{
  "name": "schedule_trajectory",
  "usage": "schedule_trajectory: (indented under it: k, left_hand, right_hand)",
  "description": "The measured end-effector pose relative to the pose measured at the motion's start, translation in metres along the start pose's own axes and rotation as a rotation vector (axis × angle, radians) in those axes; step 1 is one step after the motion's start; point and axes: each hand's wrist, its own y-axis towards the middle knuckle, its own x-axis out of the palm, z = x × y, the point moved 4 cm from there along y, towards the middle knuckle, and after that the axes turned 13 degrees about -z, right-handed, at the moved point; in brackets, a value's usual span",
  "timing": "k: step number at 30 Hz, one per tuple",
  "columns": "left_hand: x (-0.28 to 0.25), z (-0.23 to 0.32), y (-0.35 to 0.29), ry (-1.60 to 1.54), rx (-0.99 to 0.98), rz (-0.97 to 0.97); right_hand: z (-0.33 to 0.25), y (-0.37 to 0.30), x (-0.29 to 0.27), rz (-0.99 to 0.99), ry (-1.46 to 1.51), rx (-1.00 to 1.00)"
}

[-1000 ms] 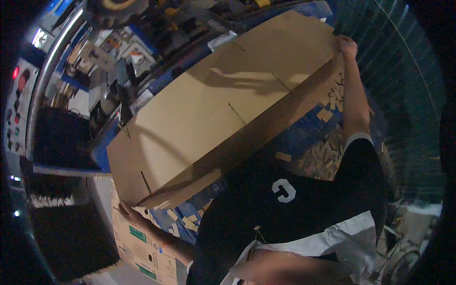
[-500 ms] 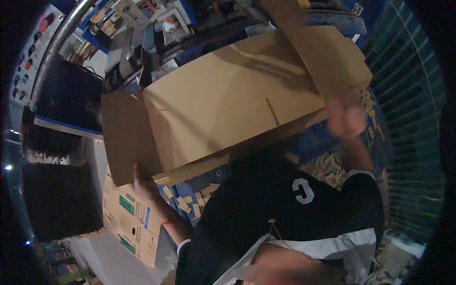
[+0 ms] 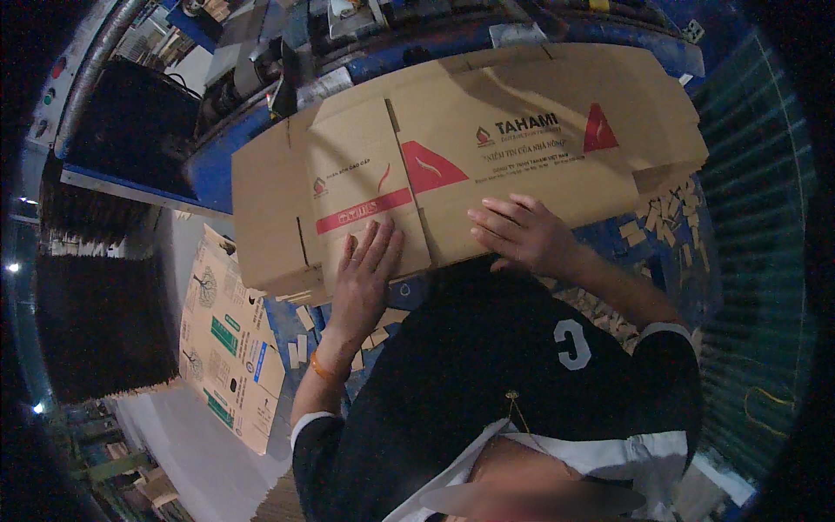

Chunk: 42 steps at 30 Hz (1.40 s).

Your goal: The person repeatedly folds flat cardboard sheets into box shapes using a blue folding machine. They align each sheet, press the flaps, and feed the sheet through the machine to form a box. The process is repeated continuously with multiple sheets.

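A flattened brown cardboard carton (image 3: 513, 187) with red and black print lies in front of me on top of other cardboard sheets. My left hand (image 3: 365, 274) rests open on its near left part, fingers stretched over the red band of a folded panel. Farther right, my right hand (image 3: 531, 235) lies on the near edge of the same carton, its fingers apart and slightly bent, with nothing gripped. A dark slot (image 3: 422, 235) runs between the two printed panels, between my hands.
Blue machinery (image 3: 365, 74) stands behind the carton. Small cardboard offcuts (image 3: 665, 222) litter the blue surface at the right and beneath my arms. To the left are a printed carton sheet (image 3: 230, 335) and a dark cardboard stack (image 3: 104, 331). Green corrugated sheeting (image 3: 757, 261) borders the right.
A plain cardboard piece with raised flaps gave way to the printed, flat face of a carton. Both hands moved inward from the carton's outer ends, and the left let go of the flap.
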Motion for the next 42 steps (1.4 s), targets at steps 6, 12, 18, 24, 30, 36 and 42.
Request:
schedule_trajectory:
  k: [6,12,18,24,30,36,42]
  left_hand:
    - [-0.013,-0.009,0.005,0.024,0.125,0.017]
    - [-0.047,-0.074,0.064,-0.172,0.078,0.397]
    - [-0.050,-0.124,0.165,0.045,-0.083,0.477]
    - [-0.072,-0.080,0.167,0.028,-0.012,0.680]
    - [-0.027,-0.148,-0.006,-0.503,-0.603,1.076]
    - [0.067,-0.191,-0.102,-0.490,-1.182,0.551]
    - [0.064,-0.188,-0.080,-0.162,-1.445,0.728]
  right_hand:
    - [0.006,0.016,-0.018,0.094,-0.123,-0.065]
    - [0.095,0.079,0.003,0.122,-0.123,-0.110]
    - [0.181,0.152,0.042,-0.052,0.398,0.129]
    - [0.216,0.195,0.056,-0.020,0.218,0.556]
    - [0.254,0.059,0.004,0.240,-0.013,0.979]
    - [0.230,-0.186,0.005,0.762,0.057,1.883]
    - [0.257,-0.224,0.046,0.297,0.074,1.846]
